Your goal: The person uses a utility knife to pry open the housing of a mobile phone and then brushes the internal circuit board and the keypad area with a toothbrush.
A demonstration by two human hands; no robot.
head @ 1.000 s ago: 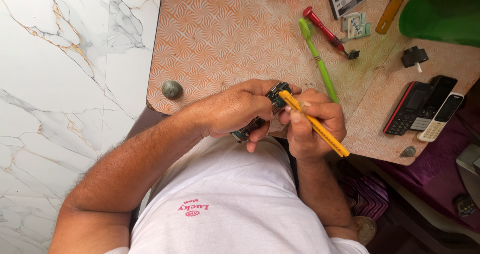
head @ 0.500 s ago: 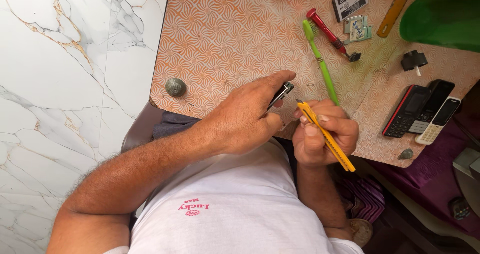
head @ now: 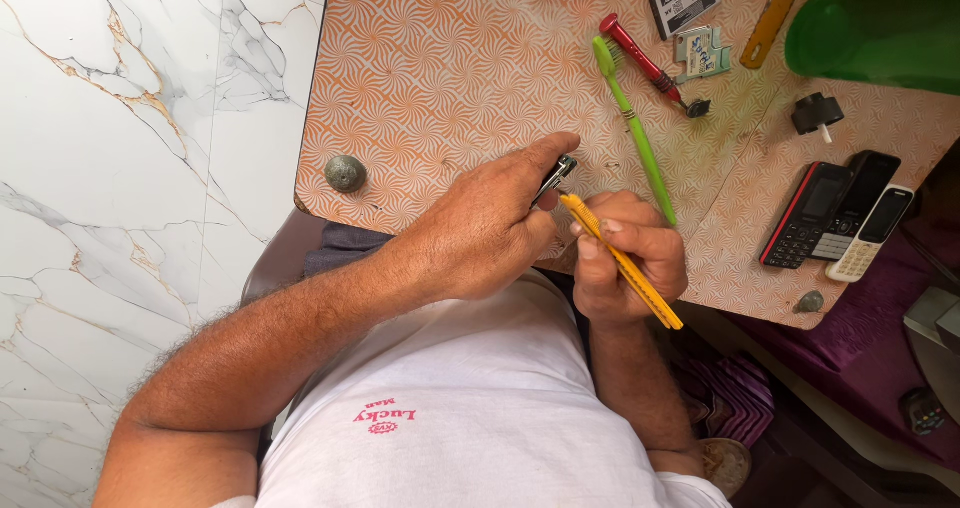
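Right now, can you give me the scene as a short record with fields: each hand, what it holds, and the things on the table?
left hand: closed on a small dark object with a metal part; what it is cannot be told
right hand: holds a yellow tool, tip toward that object
table: orange swirl pattern
near the hands: green toothbrush, red toothbrush
right side: three phones, black knob, green container
left edge: small grey round object

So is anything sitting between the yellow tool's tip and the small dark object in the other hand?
Nothing visible does. The right hand holds the yellow tool with its tip right beside the small dark object gripped in the left hand; the green toothbrush lies off to the side.
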